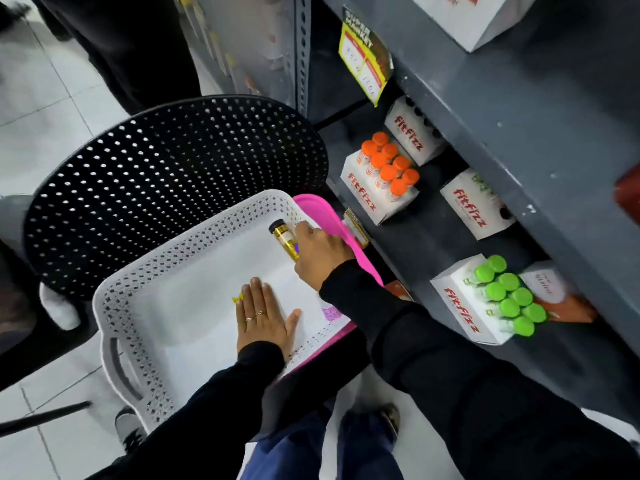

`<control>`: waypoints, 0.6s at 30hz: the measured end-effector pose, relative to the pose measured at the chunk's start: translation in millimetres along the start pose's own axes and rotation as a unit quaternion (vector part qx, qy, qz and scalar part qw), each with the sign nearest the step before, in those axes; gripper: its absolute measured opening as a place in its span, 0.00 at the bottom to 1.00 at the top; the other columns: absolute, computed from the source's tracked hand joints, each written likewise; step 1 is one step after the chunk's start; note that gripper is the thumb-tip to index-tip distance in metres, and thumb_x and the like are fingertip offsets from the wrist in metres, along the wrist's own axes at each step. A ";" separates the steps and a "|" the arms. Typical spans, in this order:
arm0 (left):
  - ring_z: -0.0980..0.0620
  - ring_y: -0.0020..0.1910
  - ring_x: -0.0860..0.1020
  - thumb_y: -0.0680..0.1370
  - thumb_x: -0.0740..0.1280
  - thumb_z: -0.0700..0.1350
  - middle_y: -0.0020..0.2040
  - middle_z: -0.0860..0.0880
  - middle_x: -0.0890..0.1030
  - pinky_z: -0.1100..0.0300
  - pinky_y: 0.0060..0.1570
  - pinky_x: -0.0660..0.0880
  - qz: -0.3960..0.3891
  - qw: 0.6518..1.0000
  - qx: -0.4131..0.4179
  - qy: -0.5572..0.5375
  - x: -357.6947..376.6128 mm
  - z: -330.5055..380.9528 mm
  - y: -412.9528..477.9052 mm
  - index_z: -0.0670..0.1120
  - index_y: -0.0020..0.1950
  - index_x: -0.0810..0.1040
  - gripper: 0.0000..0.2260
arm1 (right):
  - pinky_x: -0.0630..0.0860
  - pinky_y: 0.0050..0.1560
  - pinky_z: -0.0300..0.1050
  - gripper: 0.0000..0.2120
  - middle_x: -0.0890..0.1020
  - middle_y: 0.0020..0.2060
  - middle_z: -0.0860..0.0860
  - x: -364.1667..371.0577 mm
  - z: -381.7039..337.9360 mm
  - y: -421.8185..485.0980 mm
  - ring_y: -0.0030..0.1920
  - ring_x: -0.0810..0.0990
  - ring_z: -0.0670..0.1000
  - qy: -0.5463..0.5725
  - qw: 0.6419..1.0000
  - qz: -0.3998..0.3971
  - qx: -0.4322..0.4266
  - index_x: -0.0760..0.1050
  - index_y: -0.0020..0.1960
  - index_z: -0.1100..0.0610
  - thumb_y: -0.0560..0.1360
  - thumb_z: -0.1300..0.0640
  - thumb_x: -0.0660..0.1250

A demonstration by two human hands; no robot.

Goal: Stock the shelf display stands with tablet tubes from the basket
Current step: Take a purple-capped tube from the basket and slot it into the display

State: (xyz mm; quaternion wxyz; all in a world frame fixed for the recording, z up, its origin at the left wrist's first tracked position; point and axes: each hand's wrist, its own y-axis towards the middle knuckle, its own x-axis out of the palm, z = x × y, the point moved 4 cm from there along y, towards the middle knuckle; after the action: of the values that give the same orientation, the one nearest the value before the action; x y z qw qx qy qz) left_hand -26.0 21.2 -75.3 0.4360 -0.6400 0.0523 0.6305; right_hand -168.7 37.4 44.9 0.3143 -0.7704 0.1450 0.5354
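Tube slants cap-up-left in right hand grip's clasp over basket; left hand lies spread flat

Upper shelf low over stands

We see the basket resting on a tray atop the chair, left of the shelf. In the basket, our left hand lies flat; beyond it our right hand grips a tube. Display stands sit in rows on the shelf.
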 end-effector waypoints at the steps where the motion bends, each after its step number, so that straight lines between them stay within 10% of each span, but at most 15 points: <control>1: 0.46 0.73 0.32 0.78 0.43 0.62 0.74 0.43 0.33 0.53 0.69 0.28 -0.007 1.000 -0.007 0.001 -0.7 -1.6 0.6 0.40 0.73 0.34 0.35 | 0.72 0.38 0.48 0.15 0.82 0.51 0.61 -4.7 0.6 -1.5 0.49 0.82 0.63 0.016 1.000 -0.010 0.007 0.66 0.62 0.62 0.76 0.63 0.61; 9: 0.45 0.76 0.46 0.81 0.50 0.50 0.77 0.41 0.47 0.52 0.75 0.45 0.016 0.998 -0.018 -0.059 -45.6 22.5 -4.0 0.38 0.74 0.46 0.27 | 0.72 0.42 0.47 0.14 0.79 0.51 0.62 -85.4 43.9 -54.8 0.52 0.78 0.61 0.131 0.987 0.006 0.087 0.67 0.48 0.59 0.70 0.58 0.71; 18: 0.37 0.73 0.56 0.75 0.46 0.52 0.73 0.35 0.59 0.50 0.72 0.50 0.235 0.914 0.312 -0.110 -163.7 211.8 -22.6 0.33 0.71 0.59 0.30 | 0.76 0.46 0.45 0.15 0.79 0.38 0.56 -234.8 114.6 -169.3 0.46 0.78 0.59 0.111 0.955 0.174 0.211 0.76 0.48 0.60 0.67 0.52 0.74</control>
State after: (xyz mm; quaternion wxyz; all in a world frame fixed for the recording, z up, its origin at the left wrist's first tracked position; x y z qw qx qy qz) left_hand -206.0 88.2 112.5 0.4558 -0.3676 0.3472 0.7325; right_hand -248.3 212.9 289.5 0.3538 -0.7036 0.4207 0.4504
